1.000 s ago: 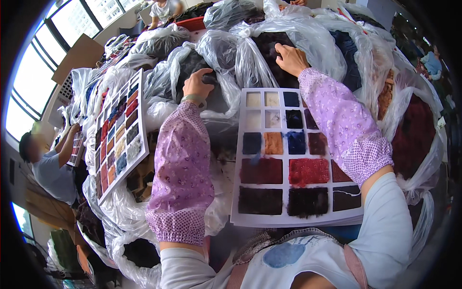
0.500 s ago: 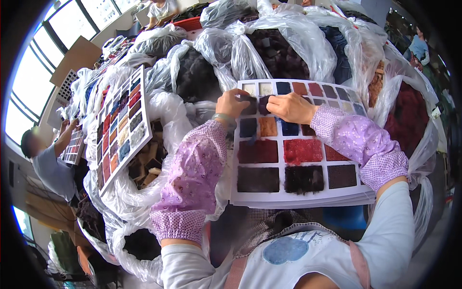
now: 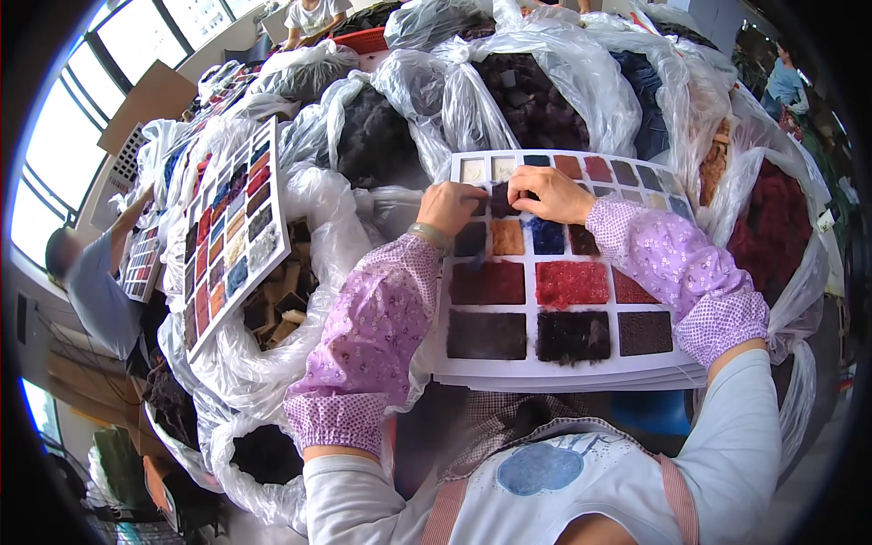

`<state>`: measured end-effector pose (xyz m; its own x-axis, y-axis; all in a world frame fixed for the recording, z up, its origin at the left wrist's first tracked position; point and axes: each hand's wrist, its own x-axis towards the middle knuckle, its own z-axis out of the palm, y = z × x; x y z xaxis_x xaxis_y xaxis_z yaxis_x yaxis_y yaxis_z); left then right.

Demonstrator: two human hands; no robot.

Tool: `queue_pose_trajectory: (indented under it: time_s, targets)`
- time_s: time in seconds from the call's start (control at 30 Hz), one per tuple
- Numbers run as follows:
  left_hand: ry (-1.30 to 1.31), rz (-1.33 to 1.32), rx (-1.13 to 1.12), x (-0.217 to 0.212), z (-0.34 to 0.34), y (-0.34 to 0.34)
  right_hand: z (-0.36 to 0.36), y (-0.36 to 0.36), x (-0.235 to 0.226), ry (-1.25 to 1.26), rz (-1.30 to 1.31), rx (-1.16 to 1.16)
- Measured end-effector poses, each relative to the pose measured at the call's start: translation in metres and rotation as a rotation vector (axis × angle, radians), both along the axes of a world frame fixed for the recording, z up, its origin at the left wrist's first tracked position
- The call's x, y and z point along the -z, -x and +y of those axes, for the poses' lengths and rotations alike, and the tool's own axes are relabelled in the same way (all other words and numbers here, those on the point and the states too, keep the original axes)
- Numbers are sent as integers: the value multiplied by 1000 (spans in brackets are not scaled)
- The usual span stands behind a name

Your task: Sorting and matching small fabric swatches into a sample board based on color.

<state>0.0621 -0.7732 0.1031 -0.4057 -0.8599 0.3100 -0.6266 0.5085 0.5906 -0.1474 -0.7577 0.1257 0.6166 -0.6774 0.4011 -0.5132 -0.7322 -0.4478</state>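
I am looking down on a white sample board point(image 3: 563, 363) that is lying across a heap of bags, its near edge overhanging toward my chest and its far edge butting against the bags behind. Both my hands are meeting at one dark swatch point(image 3: 502, 202) in the board's second row, near its left side. My left hand point(image 3: 450, 207) is curling its fingers together at the swatch's left edge, and my right hand point(image 3: 548, 193) is pinching down on its top right corner; I cannot tell whether either one is actually gripping the tuft or only pressing it. There is hardly any open room: bags are crowding the board on the left, behind and on the right, and only the strip between the board and my body is free.

The clear plastic bags point(image 3: 545, 82) are holding dark fibre, black and brown in the middle ones, and a bag of red fibre point(image 3: 772, 227) is sitting at the right. A second board point(image 3: 232, 227) of small coloured swatches is leaning tilted on the bags to my left. Beyond it, another person point(image 3: 91, 282) is bending over a third board.
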Motion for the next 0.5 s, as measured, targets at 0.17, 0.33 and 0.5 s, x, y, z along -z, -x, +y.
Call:
queue_pose_trajectory:
  time_s: [0.17,0.33,0.5]
  targets:
    - [9,-7,74,-11,12,-3,-16,-10,-10,-35,204,52]
    - [112,-18,85,1,38,-4,-12,-6,-9,-113,94,400]
    - [-6,-56,-14,8,42,-19,-20,3,-8,-420,-12,200]
